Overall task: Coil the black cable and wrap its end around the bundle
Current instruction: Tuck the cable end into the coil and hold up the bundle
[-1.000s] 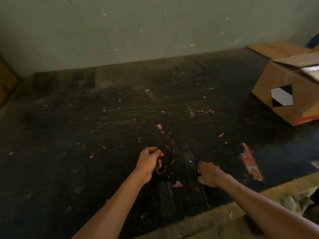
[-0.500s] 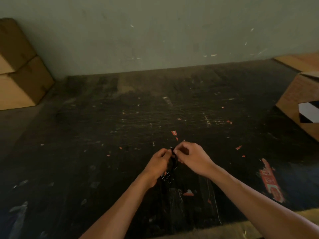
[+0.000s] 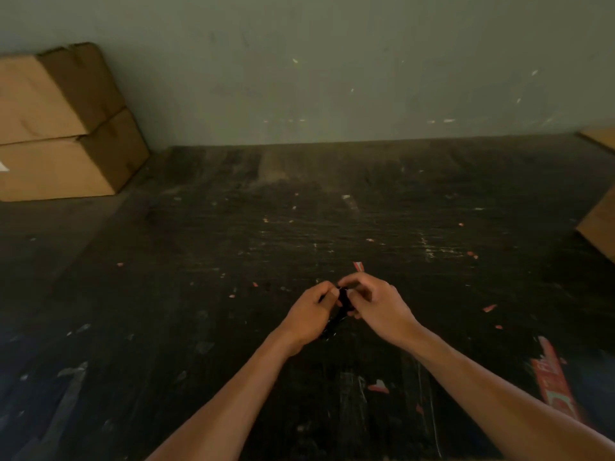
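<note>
The black cable, gathered into a small bundle, is held just above the dark, scuffed worktop, near the middle of its near edge. The left hand grips the bundle with its fingers curled round it. The right hand meets it from the other side, its fingers pinching the cable at the bundle's top. A short dark stretch of coil hangs below, between the two wrists.

A red label lies flat near the worktop's near right corner; its white print is too blurred to read. Two stacked cardboard boxes stand at the far left corner against the wall.

Half a second ago the hands sat the same way, already joined on the bundle; a second ago the right hand was apart from it, low on the worktop, and the coil showed as an open ring.
</note>
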Motion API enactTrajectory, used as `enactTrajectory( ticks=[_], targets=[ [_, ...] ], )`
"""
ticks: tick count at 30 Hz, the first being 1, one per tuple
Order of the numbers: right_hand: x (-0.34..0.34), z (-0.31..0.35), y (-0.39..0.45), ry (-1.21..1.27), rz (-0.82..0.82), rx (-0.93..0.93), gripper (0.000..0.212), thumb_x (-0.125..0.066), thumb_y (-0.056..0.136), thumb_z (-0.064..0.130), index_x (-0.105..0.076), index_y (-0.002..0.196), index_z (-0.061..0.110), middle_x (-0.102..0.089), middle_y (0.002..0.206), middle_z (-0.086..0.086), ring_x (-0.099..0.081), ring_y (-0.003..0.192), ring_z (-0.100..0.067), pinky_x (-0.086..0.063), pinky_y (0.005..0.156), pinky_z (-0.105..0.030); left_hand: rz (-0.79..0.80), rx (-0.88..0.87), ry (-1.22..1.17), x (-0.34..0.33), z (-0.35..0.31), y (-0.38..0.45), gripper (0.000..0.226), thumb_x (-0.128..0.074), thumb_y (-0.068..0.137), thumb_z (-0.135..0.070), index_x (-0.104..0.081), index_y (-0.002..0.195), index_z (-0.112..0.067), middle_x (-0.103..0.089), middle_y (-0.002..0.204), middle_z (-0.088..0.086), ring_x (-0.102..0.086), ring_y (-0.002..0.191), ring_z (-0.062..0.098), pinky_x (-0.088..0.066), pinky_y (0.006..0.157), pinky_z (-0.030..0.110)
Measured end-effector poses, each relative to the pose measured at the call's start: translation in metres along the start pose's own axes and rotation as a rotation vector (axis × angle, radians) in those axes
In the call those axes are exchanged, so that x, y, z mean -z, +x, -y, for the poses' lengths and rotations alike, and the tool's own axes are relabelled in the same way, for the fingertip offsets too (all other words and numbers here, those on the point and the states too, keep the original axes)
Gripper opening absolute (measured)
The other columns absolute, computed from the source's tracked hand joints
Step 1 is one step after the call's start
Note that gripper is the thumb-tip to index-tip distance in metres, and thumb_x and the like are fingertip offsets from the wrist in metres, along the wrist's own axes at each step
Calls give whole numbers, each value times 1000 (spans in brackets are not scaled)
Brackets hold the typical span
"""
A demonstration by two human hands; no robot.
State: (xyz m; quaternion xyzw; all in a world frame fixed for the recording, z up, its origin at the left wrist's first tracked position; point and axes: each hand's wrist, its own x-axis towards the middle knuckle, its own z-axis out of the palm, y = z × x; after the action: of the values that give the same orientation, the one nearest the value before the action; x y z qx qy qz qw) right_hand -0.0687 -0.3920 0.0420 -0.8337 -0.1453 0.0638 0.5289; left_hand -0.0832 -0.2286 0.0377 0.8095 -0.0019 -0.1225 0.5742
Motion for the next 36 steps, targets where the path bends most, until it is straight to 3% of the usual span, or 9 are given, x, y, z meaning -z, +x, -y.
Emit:
enactTrajectory(
  ticks=[7,11,19,23,25,27,30,33,36],
  targets=[
    [1,-2,-1,-18,-44,100,27,-62,92,8,-65,96,35,-71,91,8,-71,78,-2,-57,63,-17,-44,47,-73,0,4,2,29,-41,104,-26,-63,84,-23,-56,72,-9,-49,63,3,-39,61,26],
    [1,-3,3,-192,-85,228,19,-62,91,10,-64,97,28,-61,99,12,-63,92,-1,-55,79,-20,-102,163,-180,-1,5,5,32,-42,103,-30,-64,81,-28,-56,70,-7,-48,59,7,-40,57,26],
    [1,-4,5,-156,-34,309,34,-58,91,6,-57,97,39,-63,106,15,-62,101,-1,-48,86,-10,-219,312,-243,8,11,9,29,-38,105,-30,-64,103,-17,-61,86,3,-53,68,11,-41,59,27],
    [-1,-7,4,163,162,18,35,-53,94,4,-58,99,38,-69,105,8,-70,92,-13,-58,76,-27,-188,246,-177,12,22,3,28,-38,104,-30,-62,96,-20,-63,85,1,-56,66,9,-42,58,26],
    [-3,-11,5,263,198,-103,30,-51,95,3,-62,105,29,-69,101,-2,-71,88,-17,-58,75,-31,-191,208,-132,12,23,4,29,-39,104,-32,-63,95,-20,-65,90,4,-63,78,17,-49,65,31],
    [-7,-13,4,399,183,-225,15,-54,97,15,-67,104,19,-69,101,-9,-72,84,-19,-58,75,-31,-192,175,-94,12,24,6,29,-39,104,-33,-63,97,-19,-66,99,7,-65,91,22,-52,75,36],
    [-15,-15,4,508,85,-415,23,-62,93,31,-66,106,13,-69,103,-12,-69,78,-19,-57,72,-32,-171,159,-92,13,25,7,26,-40,103,-35,-63,95,-24,-65,103,4,-66,93,20,-57,74,36],
    [-17,-14,5,519,133,-559,26,-68,90,24,-63,113,13,-70,100,-10,-66,71,-17,-52,60,-26,-140,137,-121,13,24,7,27,-41,103,-35,-63,90,-27,-64,101,3,-66,90,20,-59,71,34],
    [-15,-13,6,506,205,-616,18,-64,93,14,-68,110,9,-68,74,-4,-61,60,-13,-47,52,-24,-120,97,-83,13,20,7,26,-41,103,-34,-62,87,-30,-62,92,-1,-62,81,13,-53,66,28]
  ],
)
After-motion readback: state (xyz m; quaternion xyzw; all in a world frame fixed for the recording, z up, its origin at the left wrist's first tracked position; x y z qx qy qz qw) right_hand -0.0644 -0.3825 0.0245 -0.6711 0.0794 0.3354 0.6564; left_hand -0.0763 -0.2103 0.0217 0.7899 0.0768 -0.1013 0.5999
